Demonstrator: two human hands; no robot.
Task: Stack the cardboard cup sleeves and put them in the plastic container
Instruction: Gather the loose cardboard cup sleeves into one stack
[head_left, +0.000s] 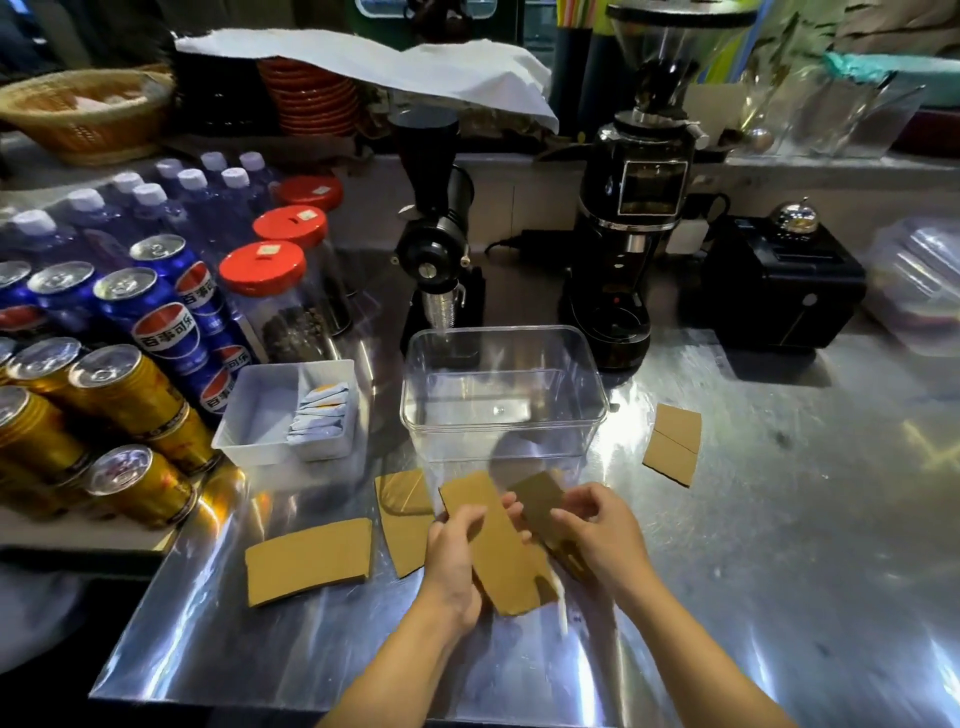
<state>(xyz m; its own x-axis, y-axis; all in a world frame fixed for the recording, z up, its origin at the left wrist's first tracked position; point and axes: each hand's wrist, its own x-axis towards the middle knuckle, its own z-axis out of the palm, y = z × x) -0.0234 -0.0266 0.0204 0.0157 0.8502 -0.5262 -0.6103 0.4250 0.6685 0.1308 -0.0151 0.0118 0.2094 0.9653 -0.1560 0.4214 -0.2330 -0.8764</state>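
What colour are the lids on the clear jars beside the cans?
Red lids, each with a small pale sticker; seen in the head view.

Shiny steel counter (753, 545) carries the clear plastic container (503, 400), loose cardboard sleeves (310, 561), a white sachet tray (260, 415), grinders (631, 249) and stacked cans (124, 395)
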